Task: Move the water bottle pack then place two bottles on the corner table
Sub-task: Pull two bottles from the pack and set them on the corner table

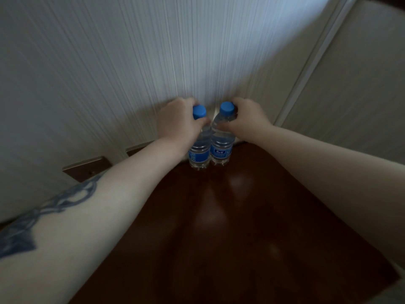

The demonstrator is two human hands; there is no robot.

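Observation:
Two clear water bottles with blue caps and blue labels stand upright, side by side and touching, at the far corner of a dark glossy wooden corner table (241,227). My left hand (177,121) is wrapped around the neck of the left bottle (199,154). My right hand (247,116) grips the neck of the right bottle (221,150). Both bottle bases rest on the tabletop or sit just above it; I cannot tell which. The bottle pack is out of view.
A white striped wall (131,62) rises straight behind the bottles. A pale panel (350,84) with a vertical frame stands to the right. Brown wooden pieces (87,170) stick out from the wall at the left, beside the table.

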